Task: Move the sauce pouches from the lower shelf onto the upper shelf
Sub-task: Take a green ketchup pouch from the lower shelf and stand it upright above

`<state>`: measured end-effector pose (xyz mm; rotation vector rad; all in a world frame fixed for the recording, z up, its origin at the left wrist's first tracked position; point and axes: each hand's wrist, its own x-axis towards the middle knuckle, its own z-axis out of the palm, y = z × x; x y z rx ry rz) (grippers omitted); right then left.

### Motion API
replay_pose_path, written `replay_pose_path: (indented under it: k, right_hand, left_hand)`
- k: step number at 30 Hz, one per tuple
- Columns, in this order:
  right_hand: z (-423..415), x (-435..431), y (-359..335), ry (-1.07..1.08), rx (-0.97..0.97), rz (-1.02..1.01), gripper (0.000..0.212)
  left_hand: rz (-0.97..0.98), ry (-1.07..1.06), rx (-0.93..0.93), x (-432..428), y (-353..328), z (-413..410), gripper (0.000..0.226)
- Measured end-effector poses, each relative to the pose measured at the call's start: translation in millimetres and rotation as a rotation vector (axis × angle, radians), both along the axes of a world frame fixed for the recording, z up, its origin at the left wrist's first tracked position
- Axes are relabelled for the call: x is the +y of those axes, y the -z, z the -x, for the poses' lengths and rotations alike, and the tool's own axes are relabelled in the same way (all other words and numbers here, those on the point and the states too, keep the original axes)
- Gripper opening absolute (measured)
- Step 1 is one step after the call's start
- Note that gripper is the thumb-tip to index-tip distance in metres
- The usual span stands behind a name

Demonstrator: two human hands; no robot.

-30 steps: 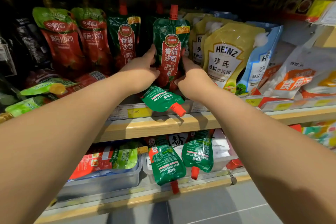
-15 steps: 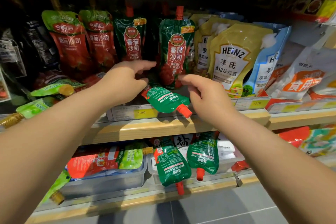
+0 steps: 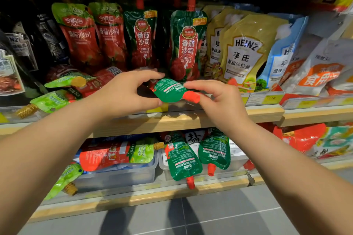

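A green ketchup pouch (image 3: pixel 169 91) with a red cap lies flat at the front of the upper shelf (image 3: pixel 263 113). My left hand (image 3: pixel 126 91) pinches its left side and my right hand (image 3: pixel 215 97) grips its cap end. Behind them an upright green ketchup pouch (image 3: pixel 188 44) stands on the upper shelf, with another (image 3: pixel 142 36) to its left. On the lower shelf (image 3: pixel 133 199) two green ketchup pouches (image 3: pixel 181 156) (image 3: pixel 214 150) hang cap down over a plastic bin.
Red tomato sauce pouches (image 3: pixel 80 34) stand at the left of the upper shelf, yellow Heinz pouches (image 3: pixel 246 51) at the right. Light green pouches (image 3: pixel 53 99) lie at the front left. A clear bin (image 3: pixel 118 175) holds pouches on the lower shelf. Grey floor tiles lie below.
Both hands let go of the upright green pouch, dropped down and closed on the flat green pouch at the shelf's front. The view has moved closer and shifted a little.
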<state>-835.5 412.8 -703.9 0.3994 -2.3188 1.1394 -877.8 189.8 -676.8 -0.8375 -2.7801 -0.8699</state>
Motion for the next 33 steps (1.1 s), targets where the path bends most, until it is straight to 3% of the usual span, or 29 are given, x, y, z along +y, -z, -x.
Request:
replay_pose_path:
  k: [6, 9, 15, 22, 27, 33]
  right_hand:
    - [0, -18, -30, 0.032, 0.298, 0.041, 0.016]
    - [5, -27, -44, 0.038, 0.336, 0.088, 0.014]
    - [20, -38, -47, 0.094, 0.117, 0.159, 0.031]
    - [43, -33, -39, 0.065, -0.155, 0.015, 0.024]
    - [59, -38, -35, 0.051, -0.316, 0.043, 0.021]
    - [63, -42, -30, -0.026, -0.403, 0.006, 0.05]
  left_hand:
    - [-0.144, -0.152, 0.206, 8, 1, 0, 0.054]
    - [-0.233, -0.213, 0.219, 14, 4, 2, 0.042]
    - [-0.273, -0.231, 0.139, 15, 3, 9, 0.039]
    - [-0.324, -0.297, 0.017, 16, -3, 20, 0.037]
    - [-0.369, -0.375, 0.008, 23, -6, 29, 0.036]
    - [-0.349, -0.475, 0.025, 22, -1, 35, 0.062]
